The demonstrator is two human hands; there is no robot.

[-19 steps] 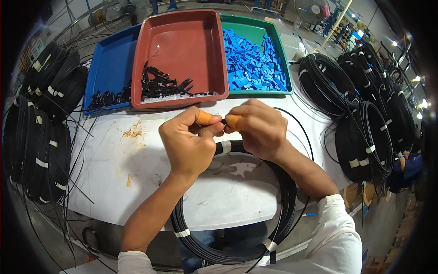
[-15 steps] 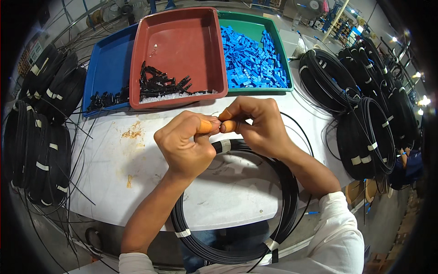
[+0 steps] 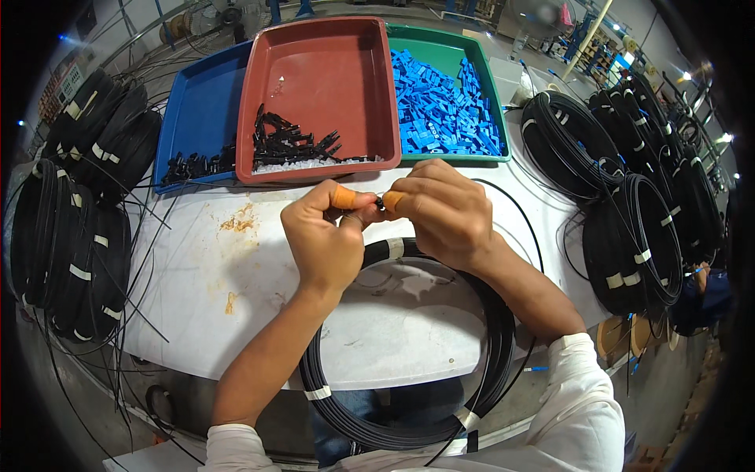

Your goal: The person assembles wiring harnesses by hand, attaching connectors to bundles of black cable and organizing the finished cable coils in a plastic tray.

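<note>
Both hands meet above the far side of a black cable coil [image 3: 503, 315], bound with white tape. Between the fingertips is a small black connector part [image 3: 381, 203], mostly hidden by the fingers. My left hand [image 3: 324, 232] pinches it from the left, thumb and forefinger closed. My right hand [image 3: 447, 211] closes on it from the right, its fingers curled. Orange tape wraps a digit on each hand. A loose black cable [image 3: 528, 228] curves from behind the right hand down the coil's right side.
Beyond the hands stand a blue tray [image 3: 197, 118] with black parts, a red tray [image 3: 326, 71] with black and clear pieces, and a green tray [image 3: 495, 118] of blue connectors. Cable coils [image 3: 67, 244] crowd the left; more coils [image 3: 633, 244] stand right. Stray cable ends cross the white table [image 3: 197, 315].
My right hand has rolled over, turning its back more toward me, and the black connector part now shows between the fingertips. The left hand stays pinched. The whole view has shifted slightly.
</note>
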